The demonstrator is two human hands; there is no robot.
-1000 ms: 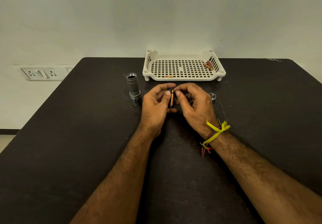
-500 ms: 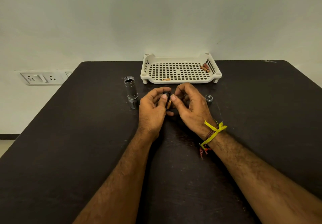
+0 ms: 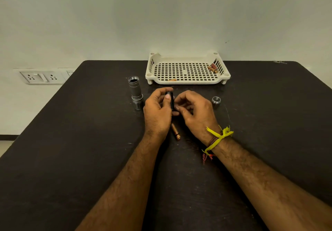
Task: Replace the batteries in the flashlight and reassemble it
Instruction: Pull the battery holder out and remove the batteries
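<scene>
1. No writing can be read; the mark on top of the cap (image 3: 216,99) is too small to make out.
2. Batteries: one copper-coloured battery (image 3: 175,131) lies on the table (image 3: 71,140) between the wrists; three more lie in the tray (image 3: 186,82).
3. The left hand (image 3: 158,112) grips a black holder (image 3: 170,99) upright; the right hand (image 3: 195,110) pinches its lower end.
4. The ribbed metal flashlight tube (image 3: 135,91) stands open, left of the hands.
</scene>
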